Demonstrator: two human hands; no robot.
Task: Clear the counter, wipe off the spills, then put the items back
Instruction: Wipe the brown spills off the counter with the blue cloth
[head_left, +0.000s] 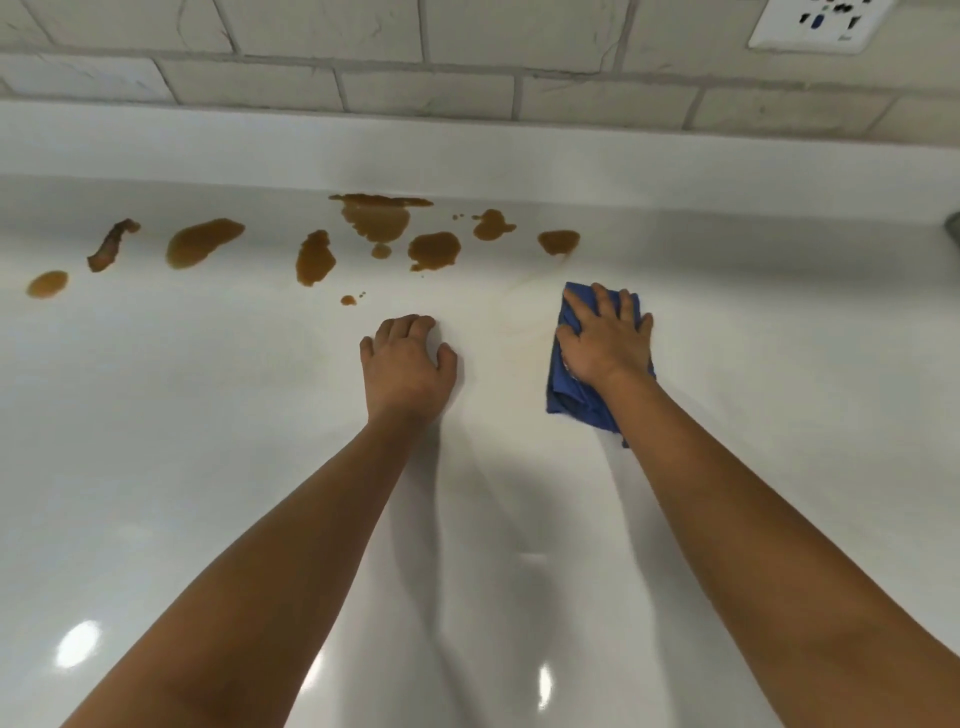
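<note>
right hand (605, 340) presses the cloth (569, 400) flat with fingers spread on the table (208, 441); left hand (408, 364) rests, fingers curled, empty. sweep firmly left through the spills (376, 218), overlapping strokes.

There was one view only, from the camera on my head, wide-angled and tipped forward and down over the bench (208, 415). It sat close: my forearms ran in from the lower corners of the frame, and both hands lay near the centre, the left hand (408, 364) and the right hand (605, 340). The far edge of the bench crossed the upper third, with the tiled wall (415, 88) bending across the top.
</note>
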